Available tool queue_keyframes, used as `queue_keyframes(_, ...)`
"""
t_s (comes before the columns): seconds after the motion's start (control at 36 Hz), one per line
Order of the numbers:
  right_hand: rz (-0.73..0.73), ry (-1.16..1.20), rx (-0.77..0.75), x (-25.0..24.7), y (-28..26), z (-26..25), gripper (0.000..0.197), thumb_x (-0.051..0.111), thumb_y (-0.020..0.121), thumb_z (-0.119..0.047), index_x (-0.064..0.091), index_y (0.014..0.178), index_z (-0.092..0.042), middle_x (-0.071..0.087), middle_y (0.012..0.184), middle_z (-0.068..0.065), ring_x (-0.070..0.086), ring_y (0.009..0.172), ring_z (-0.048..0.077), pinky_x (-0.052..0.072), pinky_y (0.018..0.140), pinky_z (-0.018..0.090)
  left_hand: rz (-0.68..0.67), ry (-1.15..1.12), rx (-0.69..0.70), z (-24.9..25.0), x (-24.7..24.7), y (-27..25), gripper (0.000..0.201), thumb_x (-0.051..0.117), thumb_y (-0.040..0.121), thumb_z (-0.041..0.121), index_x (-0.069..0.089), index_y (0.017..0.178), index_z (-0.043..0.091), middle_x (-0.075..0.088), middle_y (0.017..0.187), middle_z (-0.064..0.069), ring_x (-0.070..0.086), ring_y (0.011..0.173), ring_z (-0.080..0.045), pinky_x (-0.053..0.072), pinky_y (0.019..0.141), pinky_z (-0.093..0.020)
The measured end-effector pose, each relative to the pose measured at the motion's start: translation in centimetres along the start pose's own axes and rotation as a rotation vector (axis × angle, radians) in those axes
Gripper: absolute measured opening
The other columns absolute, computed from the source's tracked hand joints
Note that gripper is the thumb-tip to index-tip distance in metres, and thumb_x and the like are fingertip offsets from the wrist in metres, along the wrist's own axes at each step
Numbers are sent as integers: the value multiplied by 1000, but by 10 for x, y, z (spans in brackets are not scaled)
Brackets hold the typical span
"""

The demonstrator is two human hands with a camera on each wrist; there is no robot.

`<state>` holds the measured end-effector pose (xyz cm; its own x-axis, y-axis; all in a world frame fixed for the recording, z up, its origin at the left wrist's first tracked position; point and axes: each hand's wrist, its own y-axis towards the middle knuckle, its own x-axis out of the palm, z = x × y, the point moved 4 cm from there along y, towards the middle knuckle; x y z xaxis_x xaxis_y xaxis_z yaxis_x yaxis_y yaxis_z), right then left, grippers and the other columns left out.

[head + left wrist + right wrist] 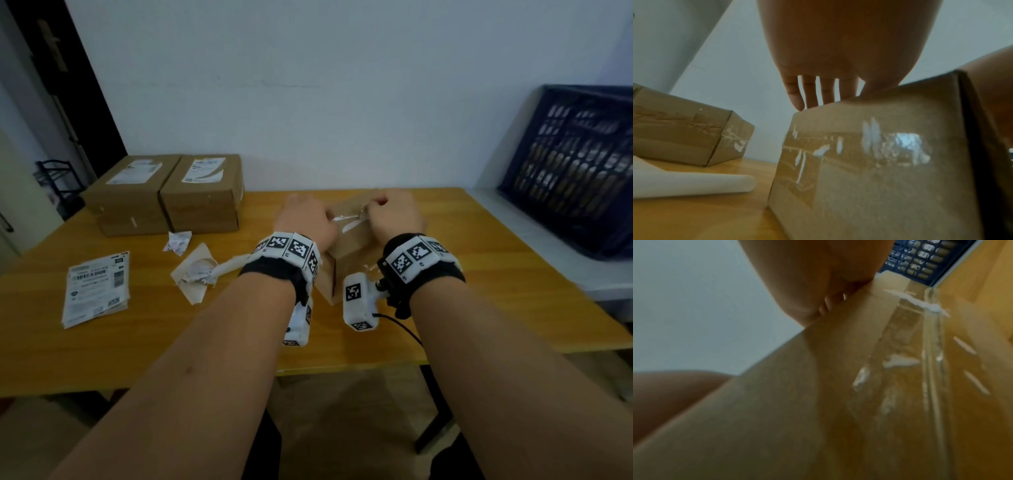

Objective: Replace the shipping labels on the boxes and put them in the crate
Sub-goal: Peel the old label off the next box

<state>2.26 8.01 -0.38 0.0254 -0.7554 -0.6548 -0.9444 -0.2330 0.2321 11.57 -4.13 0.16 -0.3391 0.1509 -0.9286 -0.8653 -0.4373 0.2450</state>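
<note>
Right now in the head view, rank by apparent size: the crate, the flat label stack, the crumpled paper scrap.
1. crate, largest, though partly cut off by the frame edge.
2. label stack.
3. crumpled scrap, smallest.

Your head view is dim and soft, with wide-angle bending at the edges. Glare streaks the tape on the box point(879, 162) in your left wrist view. Your right wrist view is heavily blurred.
</note>
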Motion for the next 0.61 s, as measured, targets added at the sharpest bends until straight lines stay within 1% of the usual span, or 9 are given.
queue_keyframes(0.06,-20,2,-3,3,-1,-3,19,54,89,-33,67,82,-22,69,88,1,65,88,25,53,86,37,17,-23,-19,3,1,1,26,47,90,26,68,106,24,56,114,-5,46,113,-25,43,90,-36)
queue_keyframes(0.14,-55,-34,-15,10,-2,-6,20,63,82,-46,65,86,-26,70,96,0,64,96,23,49,94,42,-19,-103,-53,8,5,3,25,47,89,18,67,105,16,58,113,-8,54,104,-25,48,88,-37)
queue_keyframes(0.19,-51,-70,-32,11,-2,-6,8,64,84,-37,61,82,-30,70,101,-1,63,100,23,47,97,42,-43,-159,-63,12,9,3,27,46,90,15,65,109,15,59,117,-8,56,105,-25,49,91,-38)
queue_keyframes(0.25,-33,-69,-39,8,-1,-4,13,61,87,-28,60,75,-32,71,101,-3,63,101,23,45,98,42,-57,-188,-61,13,12,3,29,45,91,14,63,113,20,58,122,-6,55,108,-24,48,95,-39)
queue_keyframes(0.31,-15,-48,-31,5,0,-2,13,60,87,-25,65,77,-31,72,100,-5,64,99,21,46,97,40,-53,-186,-40,13,13,4,31,44,92,15,63,114,24,56,124,-4,53,111,-23,46,97,-38)
queue_keyframes(0.36,11,-39,-30,2,0,1,12,59,88,-25,70,86,-29,71,99,-7,64,96,19,48,93,33,-46,-181,-28,11,14,5,31,43,92,17,64,113,26,55,123,-3,51,113,-23,44,97,-37)
queue_keyframes(0.47,75,94,1,4,4,9,12,62,87,-22,65,77,-27,67,85,-10,64,88,17,49,77,28,-43,-186,-34,11,15,5,30,43,91,18,64,111,26,54,120,-2,50,113,-22,44,98,-37)
queue_keyframes(0.56,157,228,29,-3,8,13,12,63,90,-21,62,79,-26,67,86,-6,63,79,15,53,71,29,-35,-192,-32,11,15,5,29,43,90,16,64,110,23,55,120,-2,49,112,-21,44,98,-38)
queue_keyframes(0.61,214,331,27,-14,9,14,4,63,91,-18,63,87,-19,65,87,-4,58,74,9,46,60,16,-25,-193,-34,13,15,4,28,44,90,16,64,109,23,56,119,-1,50,110,-21,45,96,-38)
